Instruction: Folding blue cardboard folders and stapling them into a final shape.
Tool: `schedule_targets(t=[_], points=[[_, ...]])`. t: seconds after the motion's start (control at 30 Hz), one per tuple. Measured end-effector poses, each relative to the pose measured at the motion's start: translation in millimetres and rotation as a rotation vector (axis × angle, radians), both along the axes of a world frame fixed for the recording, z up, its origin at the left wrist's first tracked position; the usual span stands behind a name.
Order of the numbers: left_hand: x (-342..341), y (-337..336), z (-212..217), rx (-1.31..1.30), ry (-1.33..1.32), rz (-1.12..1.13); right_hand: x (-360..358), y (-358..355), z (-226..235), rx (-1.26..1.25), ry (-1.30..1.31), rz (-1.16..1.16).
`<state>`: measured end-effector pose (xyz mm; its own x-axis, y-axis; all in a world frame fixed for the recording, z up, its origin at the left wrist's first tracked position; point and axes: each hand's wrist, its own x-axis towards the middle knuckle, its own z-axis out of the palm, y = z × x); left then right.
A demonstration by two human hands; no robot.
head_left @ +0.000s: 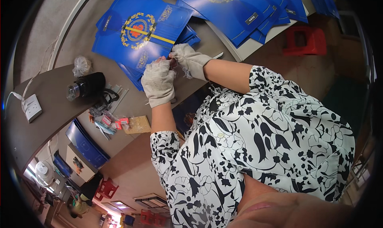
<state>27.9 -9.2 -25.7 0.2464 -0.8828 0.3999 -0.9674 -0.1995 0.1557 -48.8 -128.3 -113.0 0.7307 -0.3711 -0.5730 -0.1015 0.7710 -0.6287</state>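
Left hand [158, 83], right hand [190, 59]: gloved, fingertips pressed together, pinching small dark piece [172, 62] between them at near edge of blue folder [141, 32] atop bench [48, 104] stack. Step judged: fixing piece to folder. Next: steady alignment, firm pressure. Black bottle [85, 85] toward left edge.

Bare tabletop [60, 88] lies left of the hands, bounded by blue folders [139, 32] and black flask [85, 86].

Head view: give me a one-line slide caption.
Gloved left hand and right hand pinch a small dark piece together at the edge of a blue printed folder on a brown table.
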Motion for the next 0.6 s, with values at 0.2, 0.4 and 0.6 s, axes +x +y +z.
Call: schedule_targets(t=[0.2,0.4,0.6], points=[[-6,-1,-1,0.009,0.023,-0.087,-3,-9,-17,-0.29,0.034,0.14],[-14,-2,-2,0.072,0.083,-0.004,-19,-6,20,0.105,-0.301,0.029],[-25,-12,3,0.108,0.18,-0.024,-24,-9,13,0.077,0.088,-0.098]])
